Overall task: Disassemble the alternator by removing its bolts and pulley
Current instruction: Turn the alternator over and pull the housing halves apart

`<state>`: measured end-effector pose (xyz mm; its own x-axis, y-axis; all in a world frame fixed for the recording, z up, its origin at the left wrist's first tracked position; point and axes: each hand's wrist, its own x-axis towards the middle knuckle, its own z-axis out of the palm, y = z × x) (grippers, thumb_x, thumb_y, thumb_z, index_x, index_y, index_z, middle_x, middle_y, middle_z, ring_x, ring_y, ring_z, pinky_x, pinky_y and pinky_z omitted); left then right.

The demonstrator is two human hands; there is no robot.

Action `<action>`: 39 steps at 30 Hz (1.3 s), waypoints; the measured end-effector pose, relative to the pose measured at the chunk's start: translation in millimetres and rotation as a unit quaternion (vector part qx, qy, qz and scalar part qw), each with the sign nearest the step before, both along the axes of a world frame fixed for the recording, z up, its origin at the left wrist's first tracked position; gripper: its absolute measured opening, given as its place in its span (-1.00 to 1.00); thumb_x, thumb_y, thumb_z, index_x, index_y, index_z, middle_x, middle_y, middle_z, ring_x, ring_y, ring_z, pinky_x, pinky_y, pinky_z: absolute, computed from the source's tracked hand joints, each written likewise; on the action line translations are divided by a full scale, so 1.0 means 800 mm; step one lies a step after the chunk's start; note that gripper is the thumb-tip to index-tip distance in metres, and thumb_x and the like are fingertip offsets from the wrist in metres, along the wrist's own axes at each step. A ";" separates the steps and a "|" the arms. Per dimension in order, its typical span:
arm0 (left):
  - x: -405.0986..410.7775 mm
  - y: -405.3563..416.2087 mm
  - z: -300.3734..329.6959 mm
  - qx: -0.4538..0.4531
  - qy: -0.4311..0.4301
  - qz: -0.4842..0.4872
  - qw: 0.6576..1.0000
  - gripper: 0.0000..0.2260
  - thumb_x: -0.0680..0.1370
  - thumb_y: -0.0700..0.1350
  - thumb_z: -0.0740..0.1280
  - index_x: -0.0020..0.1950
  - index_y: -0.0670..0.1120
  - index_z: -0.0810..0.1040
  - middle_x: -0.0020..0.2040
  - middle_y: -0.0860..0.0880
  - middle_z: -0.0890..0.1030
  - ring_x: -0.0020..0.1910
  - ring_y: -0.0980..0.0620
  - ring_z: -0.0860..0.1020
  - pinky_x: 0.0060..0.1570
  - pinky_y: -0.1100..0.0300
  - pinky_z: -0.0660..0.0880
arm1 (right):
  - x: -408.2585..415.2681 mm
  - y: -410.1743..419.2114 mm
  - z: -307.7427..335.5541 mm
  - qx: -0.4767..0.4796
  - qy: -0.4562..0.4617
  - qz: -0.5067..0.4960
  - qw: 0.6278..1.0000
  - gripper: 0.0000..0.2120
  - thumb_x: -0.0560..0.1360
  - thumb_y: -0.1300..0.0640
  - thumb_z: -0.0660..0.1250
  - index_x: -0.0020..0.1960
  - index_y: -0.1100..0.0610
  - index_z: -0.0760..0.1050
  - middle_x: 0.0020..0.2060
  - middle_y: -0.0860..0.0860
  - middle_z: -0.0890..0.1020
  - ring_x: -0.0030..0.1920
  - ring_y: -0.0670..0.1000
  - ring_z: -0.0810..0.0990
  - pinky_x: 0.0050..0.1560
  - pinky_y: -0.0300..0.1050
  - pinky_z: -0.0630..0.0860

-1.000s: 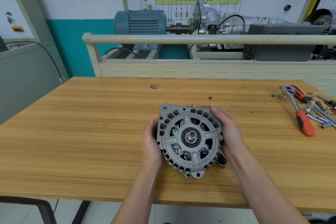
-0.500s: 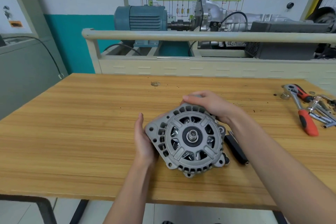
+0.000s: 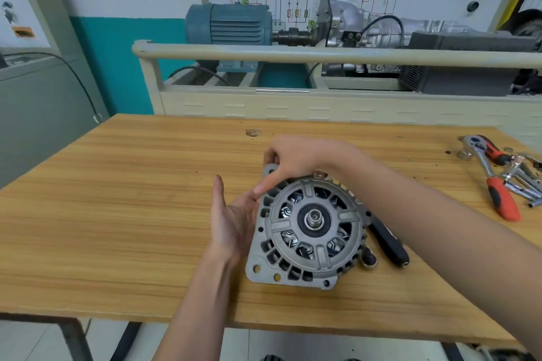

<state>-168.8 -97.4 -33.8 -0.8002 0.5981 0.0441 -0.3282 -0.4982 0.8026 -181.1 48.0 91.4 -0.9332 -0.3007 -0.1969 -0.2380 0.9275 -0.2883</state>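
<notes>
Right hand [image 3: 296,161] curls over the alternator's [image 3: 311,228] top ear, gripping it; left hand [image 3: 234,220] lies flat-fingered, palm against its left side, mid-tabletop [image 3: 117,214].

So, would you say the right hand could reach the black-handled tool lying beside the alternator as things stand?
Probably yes: the black-handled tool lies uncovered just under the right forearm, though the right hand now grips the alternator and must let go first.

Bare table [image 3: 123,214] left of the alternator [image 3: 311,228]; black-handled tool [image 3: 387,243] crowds its right.
</notes>
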 end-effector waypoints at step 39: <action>-0.013 -0.002 0.001 0.001 -0.006 -0.060 0.998 -0.02 0.44 0.49 -0.23 0.25 -0.24 0.57 0.27 -0.21 0.57 0.29 -0.20 0.51 0.37 -0.16 0.29 | 0.171 -0.077 -0.101 0.058 0.278 0.124 0.951 -0.70 0.51 0.10 0.28 0.18 0.19 0.58 0.20 0.06 0.61 0.41 0.01 0.37 0.43 -0.18 -0.33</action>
